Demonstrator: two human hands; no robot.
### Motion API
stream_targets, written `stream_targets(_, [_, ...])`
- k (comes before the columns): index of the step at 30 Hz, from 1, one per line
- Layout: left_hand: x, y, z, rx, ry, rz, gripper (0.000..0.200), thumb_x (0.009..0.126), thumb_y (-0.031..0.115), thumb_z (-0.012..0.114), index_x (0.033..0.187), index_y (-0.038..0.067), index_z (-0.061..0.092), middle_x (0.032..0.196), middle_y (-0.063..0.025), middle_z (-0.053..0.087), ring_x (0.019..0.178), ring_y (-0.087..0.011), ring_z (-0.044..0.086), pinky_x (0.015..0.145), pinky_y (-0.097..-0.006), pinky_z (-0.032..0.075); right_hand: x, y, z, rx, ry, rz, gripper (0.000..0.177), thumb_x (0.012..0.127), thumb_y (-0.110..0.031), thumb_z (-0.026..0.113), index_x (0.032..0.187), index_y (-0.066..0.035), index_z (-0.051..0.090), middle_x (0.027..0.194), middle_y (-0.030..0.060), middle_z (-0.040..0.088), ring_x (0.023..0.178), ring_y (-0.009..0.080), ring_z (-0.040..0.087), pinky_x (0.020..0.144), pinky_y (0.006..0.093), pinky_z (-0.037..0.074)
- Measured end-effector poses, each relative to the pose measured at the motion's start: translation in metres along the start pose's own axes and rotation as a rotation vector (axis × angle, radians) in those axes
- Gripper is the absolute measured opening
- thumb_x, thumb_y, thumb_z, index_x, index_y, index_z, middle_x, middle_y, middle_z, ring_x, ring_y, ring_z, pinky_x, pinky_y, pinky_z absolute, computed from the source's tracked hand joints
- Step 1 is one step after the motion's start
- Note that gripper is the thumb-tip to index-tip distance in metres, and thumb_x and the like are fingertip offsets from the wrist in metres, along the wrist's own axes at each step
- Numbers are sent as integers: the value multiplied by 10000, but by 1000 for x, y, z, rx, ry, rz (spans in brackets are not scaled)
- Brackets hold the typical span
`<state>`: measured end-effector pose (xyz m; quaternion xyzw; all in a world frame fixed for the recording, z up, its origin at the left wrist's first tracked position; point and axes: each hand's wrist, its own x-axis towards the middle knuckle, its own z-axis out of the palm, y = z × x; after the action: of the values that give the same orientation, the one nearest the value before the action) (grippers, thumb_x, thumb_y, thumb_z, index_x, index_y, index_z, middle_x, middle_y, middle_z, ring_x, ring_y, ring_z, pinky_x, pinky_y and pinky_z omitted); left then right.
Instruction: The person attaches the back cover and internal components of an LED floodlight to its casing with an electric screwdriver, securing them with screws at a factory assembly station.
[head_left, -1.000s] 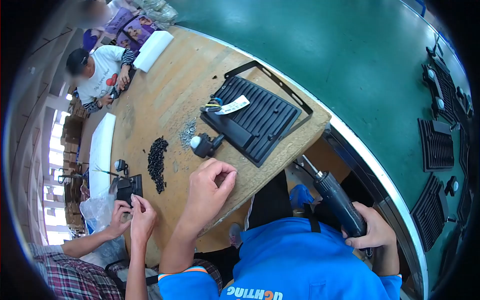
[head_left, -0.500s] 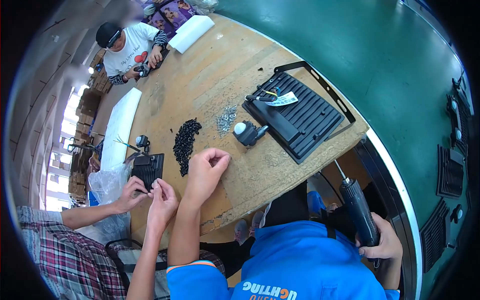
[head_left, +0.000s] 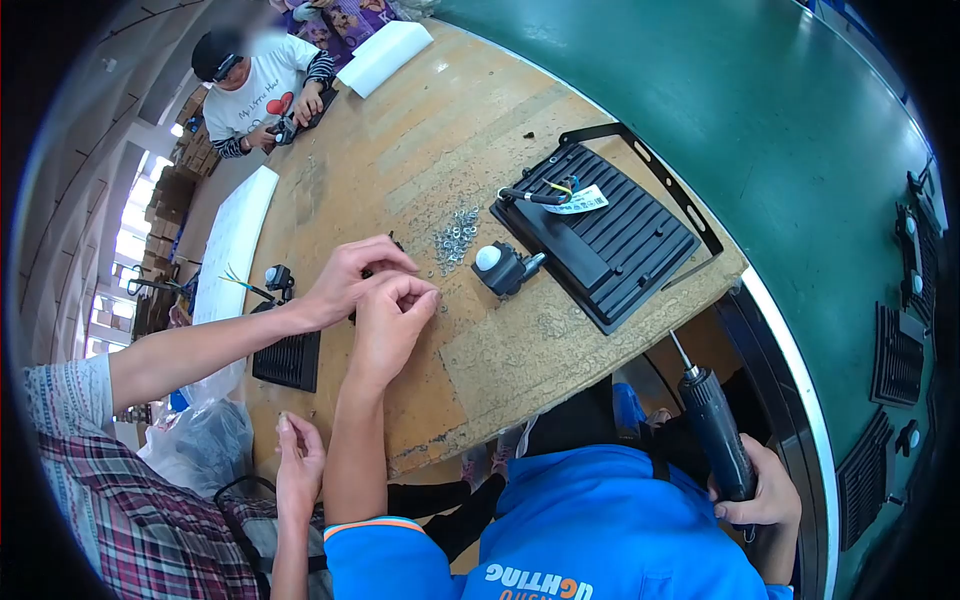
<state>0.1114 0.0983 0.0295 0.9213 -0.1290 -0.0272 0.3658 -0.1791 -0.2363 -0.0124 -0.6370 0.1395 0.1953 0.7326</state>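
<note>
My left hand (head_left: 390,325) is over the wooden table, fingers curled together near the screw pile; what they hold, if anything, is hidden. My right hand (head_left: 765,490) is wrapped round a black electric screwdriver (head_left: 718,430), its bit pointing up beside the table edge. A black finned floodlight (head_left: 610,235) lies at the table's right, inside its bracket, with a sensor (head_left: 497,267) attached on its near left side. Silver rings (head_left: 457,235) are heaped left of the sensor. The dark screws are mostly covered by hands.
A co-worker in plaid reaches a hand (head_left: 350,280) across beside my left hand; their other hand (head_left: 298,460) is lower left. A smaller floodlight (head_left: 287,362) lies below that arm. Another person (head_left: 262,95) works at the far end. Further floodlights (head_left: 897,355) lie on the green surface.
The co-worker's hand has moved from the smaller floodlight to the screw pile, beside my left hand. Their other hand has drawn back. My left hand has shifted slightly left.
</note>
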Motion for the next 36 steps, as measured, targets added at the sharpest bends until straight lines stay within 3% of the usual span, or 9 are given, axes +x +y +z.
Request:
stream_targets(6, [-4,2,5,-84,-72,-66,75,775,50,661,793,-22,655,691,-2,607,608,-56,527,567,-209,427,2,0,-2,-6,-6,13,690,562,-171,803,1132,21,464,782,79,621,689,143,626,687,256,503])
stream_targets(12, [-1,1,7,49,31,22,81,758,37,661,808,-27,657,663,-41,610,604,-76,546,575,-233,447,3,-1,-3,10,-12,28,703,557,-158,806,1141,27,461,781,81,620,689,144,627,676,260,506])
stream_targets(15, [1,9,8,200,89,68,85,771,49,648,829,-12,663,708,-97,631,595,-151,580,583,-270,465,4,3,-2,26,-1,14,699,560,-152,805,1143,24,462,779,82,618,688,143,627,676,259,507])
stream_targets(17, [4,12,11,345,201,222,95,780,86,651,843,19,675,774,-125,634,659,-242,611,619,-323,481,3,3,-2,39,-18,18,701,561,-152,806,1147,23,463,780,82,616,688,143,627,676,258,507])
stream_targets(20, [8,14,17,526,143,227,118,776,130,661,846,37,682,816,-119,631,739,-283,615,657,-356,483,4,0,-1,17,-18,14,698,561,-155,808,1144,22,467,780,78,616,687,143,626,676,261,507])
stream_targets(34, [13,16,26,652,169,295,99,773,125,644,773,26,645,780,-121,601,733,-308,604,649,-379,483,3,-7,1,-98,-81,-9,610,596,-123,770,1122,22,497,791,68,632,713,127,614,679,261,492])
stream_targets(36, [16,12,23,549,162,242,75,777,86,630,783,11,640,723,-98,596,637,-236,596,589,-329,469,3,-4,1,-99,-82,-24,608,600,-126,769,1123,23,496,791,68,631,713,129,615,679,262,493])
